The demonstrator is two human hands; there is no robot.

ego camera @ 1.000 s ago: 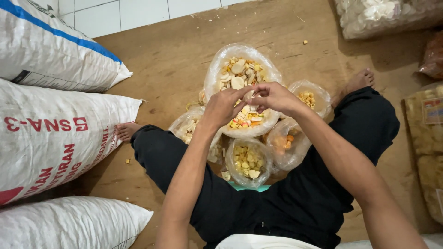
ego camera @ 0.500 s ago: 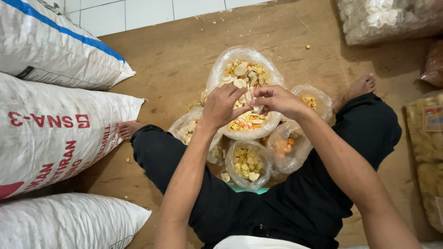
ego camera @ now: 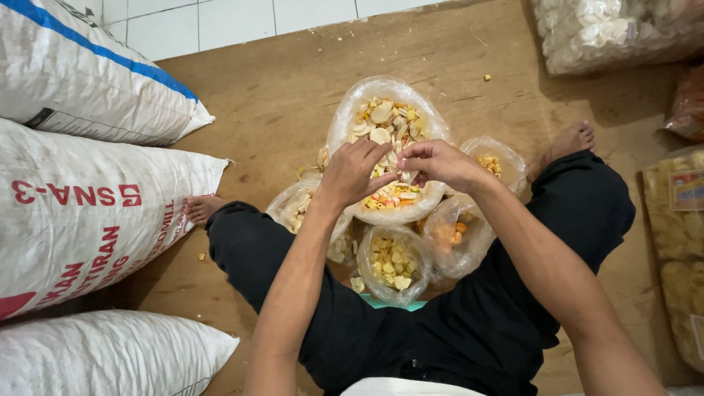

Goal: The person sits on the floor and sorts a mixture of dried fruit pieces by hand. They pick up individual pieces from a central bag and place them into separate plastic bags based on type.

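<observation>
I sit cross-legged on a wooden floor [ego camera: 279,103] with several clear plastic bags of mixed crackers between my legs. The biggest bag [ego camera: 381,125] lies open in the middle, full of pale, yellow and orange pieces. My left hand [ego camera: 356,172] and my right hand [ego camera: 438,163] meet above its near half, fingertips together, pinching small cracker pieces over the bag. Smaller filled bags sit around it: one in front [ego camera: 392,268], one with orange pieces [ego camera: 458,235], one at the right [ego camera: 495,165], one at the left [ego camera: 297,209].
Three large white woven sacks [ego camera: 81,213] are stacked along the left. A big clear bag of white crackers [ego camera: 609,33] lies at the top right, more packed snacks [ego camera: 682,242] at the right edge. White floor tiles [ego camera: 220,22] run along the top. Crumbs dot the wood.
Both hands stay together over the big bag, with only small finger movements. The view has shifted slightly.
</observation>
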